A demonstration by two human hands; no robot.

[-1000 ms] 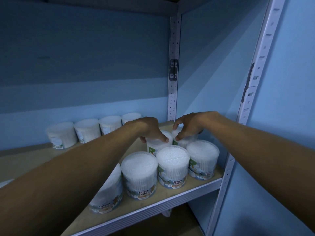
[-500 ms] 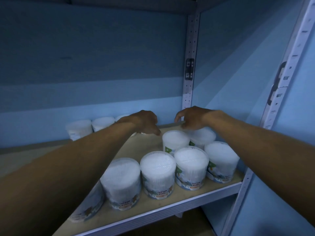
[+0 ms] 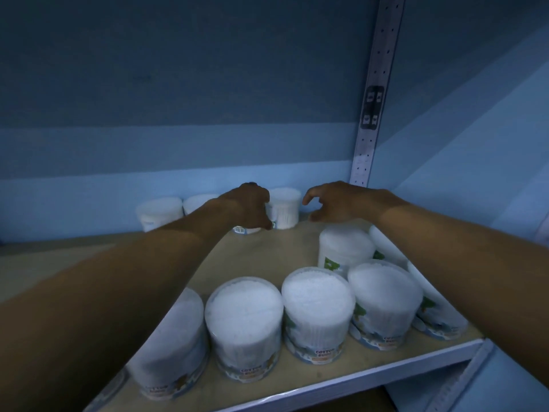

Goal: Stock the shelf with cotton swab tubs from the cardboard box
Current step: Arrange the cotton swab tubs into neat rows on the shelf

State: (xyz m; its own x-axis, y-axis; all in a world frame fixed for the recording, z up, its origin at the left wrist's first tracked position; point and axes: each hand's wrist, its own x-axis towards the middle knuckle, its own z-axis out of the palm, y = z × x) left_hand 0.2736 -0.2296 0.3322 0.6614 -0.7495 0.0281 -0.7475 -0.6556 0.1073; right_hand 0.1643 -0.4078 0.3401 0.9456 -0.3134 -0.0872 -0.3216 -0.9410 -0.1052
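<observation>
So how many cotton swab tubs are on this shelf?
11 tubs: four along the back wall, two mid-right, five along the front edge. The arms may hide more.

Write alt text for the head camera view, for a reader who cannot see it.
Two bare arms reach to the back of a wooden shelf, the left hand against a cotton swab tub by the blue wall, the right hand open beside it. More tubs stand in a front row along the shelf edge.
</observation>
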